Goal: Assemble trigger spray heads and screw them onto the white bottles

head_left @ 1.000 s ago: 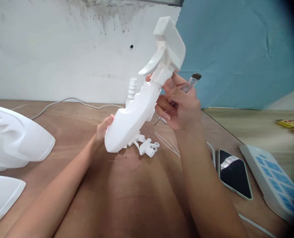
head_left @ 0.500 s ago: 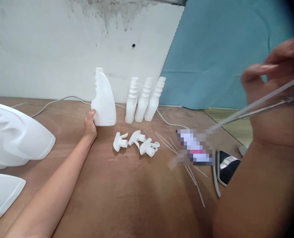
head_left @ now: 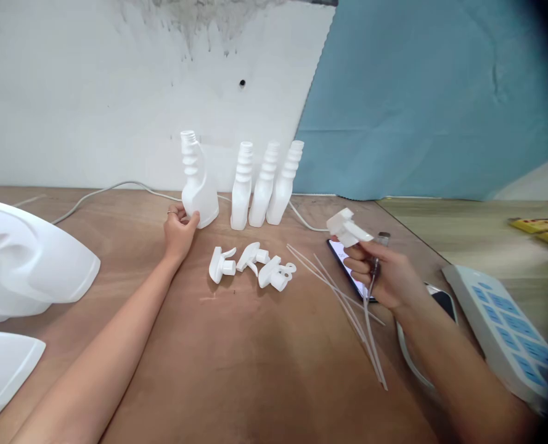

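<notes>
My left hand (head_left: 181,231) is closed on the lower part of an upright white spray bottle (head_left: 204,197) that has an open neck. Three more white spray bottles (head_left: 241,191) stand upright just right of it. My right hand (head_left: 378,271) pinches a white trigger sprayer head (head_left: 347,228), raised above a phone. A grey piece with a metal end (head_left: 383,240) shows at this hand; I cannot tell whether it is held. Between the hands, three white trigger sprayer heads (head_left: 220,265) lie on the table. Thin clear tubes (head_left: 347,302) lie beside my right hand, one running up to it.
Large white bottles (head_left: 33,259) lie at the left edge of the wooden table (head_left: 237,370). A phone (head_left: 350,268) lies partly under my right hand. A power strip (head_left: 505,327) and a dark device (head_left: 442,302) are at right. A grey cable (head_left: 93,191) runs along the wall.
My right hand has come down and left from the upper right, now over the phone with the sprayer head. My left hand has turned the bottle about its upright axis.
</notes>
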`<move>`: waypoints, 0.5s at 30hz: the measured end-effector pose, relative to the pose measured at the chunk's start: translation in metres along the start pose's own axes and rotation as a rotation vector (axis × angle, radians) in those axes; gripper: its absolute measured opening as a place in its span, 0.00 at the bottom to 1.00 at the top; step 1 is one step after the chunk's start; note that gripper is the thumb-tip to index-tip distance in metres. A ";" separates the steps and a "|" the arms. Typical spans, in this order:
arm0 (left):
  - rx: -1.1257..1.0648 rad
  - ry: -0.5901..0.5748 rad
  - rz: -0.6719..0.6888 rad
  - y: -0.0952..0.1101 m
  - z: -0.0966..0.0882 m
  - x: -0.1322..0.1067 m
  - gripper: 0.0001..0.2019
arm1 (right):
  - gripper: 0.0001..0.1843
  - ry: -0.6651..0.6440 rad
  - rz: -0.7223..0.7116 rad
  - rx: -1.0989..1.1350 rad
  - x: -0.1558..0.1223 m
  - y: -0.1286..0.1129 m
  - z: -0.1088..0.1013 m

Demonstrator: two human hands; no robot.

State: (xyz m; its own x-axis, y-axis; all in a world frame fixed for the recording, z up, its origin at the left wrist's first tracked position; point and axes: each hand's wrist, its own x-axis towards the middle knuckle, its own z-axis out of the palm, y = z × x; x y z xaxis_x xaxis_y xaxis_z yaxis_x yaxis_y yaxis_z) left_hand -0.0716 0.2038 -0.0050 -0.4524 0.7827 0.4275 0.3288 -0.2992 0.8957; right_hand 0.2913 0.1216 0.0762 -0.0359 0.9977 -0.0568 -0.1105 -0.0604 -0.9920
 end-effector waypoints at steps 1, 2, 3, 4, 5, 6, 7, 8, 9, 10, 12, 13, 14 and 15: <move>0.021 -0.014 -0.003 0.001 0.001 -0.001 0.16 | 0.14 0.005 0.064 0.033 0.002 0.005 -0.001; 0.042 -0.028 -0.005 0.002 0.002 -0.002 0.16 | 0.16 0.018 0.144 0.072 0.003 0.009 -0.001; 0.062 -0.041 -0.006 0.004 0.004 -0.004 0.16 | 0.19 0.032 0.214 0.102 0.004 0.013 -0.001; 0.081 -0.053 -0.007 0.005 0.005 -0.005 0.16 | 0.22 0.053 0.234 0.114 0.005 0.015 0.000; 0.100 -0.064 -0.007 0.005 0.007 -0.006 0.17 | 0.24 0.061 0.236 0.115 0.006 0.018 0.001; 0.115 -0.072 -0.006 0.006 0.009 -0.006 0.17 | 0.26 0.058 0.224 0.114 0.006 0.020 0.002; 0.124 -0.079 -0.003 0.006 0.012 -0.007 0.17 | 0.26 0.045 0.201 0.114 0.007 0.023 0.003; 0.129 -0.084 0.002 0.005 0.014 -0.007 0.17 | 0.26 0.029 0.172 0.111 0.008 0.025 0.003; 0.134 -0.091 0.007 0.005 0.017 -0.007 0.17 | 0.25 0.012 0.138 0.100 0.009 0.028 0.004; 0.141 -0.101 0.013 0.004 0.020 -0.007 0.17 | 0.23 -0.001 0.099 0.078 0.010 0.031 0.004; 0.154 -0.125 0.040 0.003 0.024 -0.007 0.20 | 0.18 0.010 0.011 0.007 0.014 0.039 0.003; 0.159 -0.125 0.067 0.003 0.025 -0.008 0.22 | 0.18 0.039 -0.034 -0.035 0.016 0.043 0.002; 0.163 -0.111 0.102 0.004 0.026 -0.009 0.25 | 0.19 0.082 -0.081 -0.075 0.018 0.047 0.001; 0.162 -0.082 0.141 0.005 0.025 -0.011 0.26 | 0.20 0.130 -0.126 -0.111 0.019 0.051 -0.001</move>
State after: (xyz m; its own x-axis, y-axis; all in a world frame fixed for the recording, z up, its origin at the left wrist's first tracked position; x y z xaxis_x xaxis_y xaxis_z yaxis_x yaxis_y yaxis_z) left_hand -0.0442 0.2076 -0.0078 -0.3257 0.7829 0.5301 0.5160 -0.3227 0.7935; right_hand 0.2861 0.1375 0.0247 0.1007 0.9930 0.0611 0.0041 0.0610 -0.9981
